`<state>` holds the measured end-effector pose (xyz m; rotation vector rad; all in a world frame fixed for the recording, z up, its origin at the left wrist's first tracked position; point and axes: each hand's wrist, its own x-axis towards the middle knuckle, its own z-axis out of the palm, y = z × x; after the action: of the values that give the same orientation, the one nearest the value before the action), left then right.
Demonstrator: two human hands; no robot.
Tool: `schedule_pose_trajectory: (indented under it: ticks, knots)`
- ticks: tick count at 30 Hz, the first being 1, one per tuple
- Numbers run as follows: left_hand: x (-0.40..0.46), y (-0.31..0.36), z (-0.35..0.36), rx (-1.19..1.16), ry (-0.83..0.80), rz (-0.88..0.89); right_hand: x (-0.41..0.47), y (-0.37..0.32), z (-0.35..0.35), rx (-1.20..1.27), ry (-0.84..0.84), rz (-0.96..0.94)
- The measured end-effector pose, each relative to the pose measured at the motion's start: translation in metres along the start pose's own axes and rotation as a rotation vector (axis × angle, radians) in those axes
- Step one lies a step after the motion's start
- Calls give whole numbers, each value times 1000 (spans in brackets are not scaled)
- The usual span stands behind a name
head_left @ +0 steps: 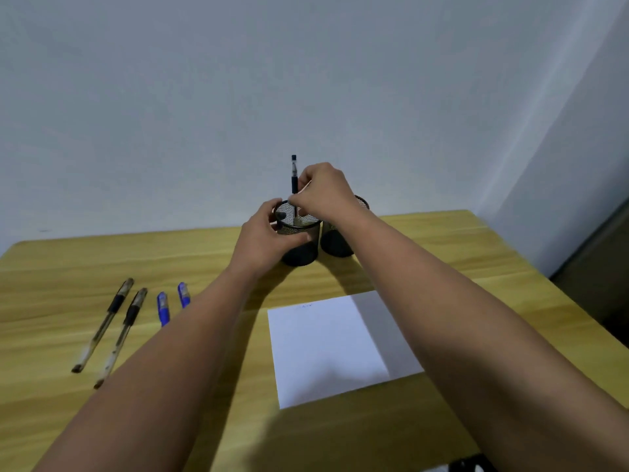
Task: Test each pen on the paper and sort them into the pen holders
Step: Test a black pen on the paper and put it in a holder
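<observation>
Yellow wooden surface (442, 253) against grey wall. Left hand (262, 236) gripping black mesh holder (301, 247); right hand (323, 194) pinching black-capped pen (293, 175), lowering in. Next likely: release, fetch another pen.

- pen holders: left one (301, 241) & right one (337, 238) both black wire mesh
- upright pen (294, 175): black w/ clear section
- two pens (109, 330): clear barrels, black grips
- two pens (173, 303): blue
- paper (326, 349): white, faint mark near top
- table (442, 253): yellowish wood grain
- wall (306, 80): pale grey
</observation>
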<state>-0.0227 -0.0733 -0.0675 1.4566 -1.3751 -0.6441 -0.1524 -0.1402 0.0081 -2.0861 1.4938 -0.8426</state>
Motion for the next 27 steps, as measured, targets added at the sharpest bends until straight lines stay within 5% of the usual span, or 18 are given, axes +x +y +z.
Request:
schedule_pose_trajectory:
  ticks: [9,16,22,27]
  knots:
    - [-9,1,-9,46,-9,-21,-9,-4,8,-59,9,53]
    - [-46,6,-87,234,97,-67,-38,-45,-3,-14,92,34]
    - [-85,-7,-180,400,224,-167,-76,-104,28,-8,-45,-33]
    - [-115,-42,-221,537,221,-282,-100,-134,86,-16,-324,-36]
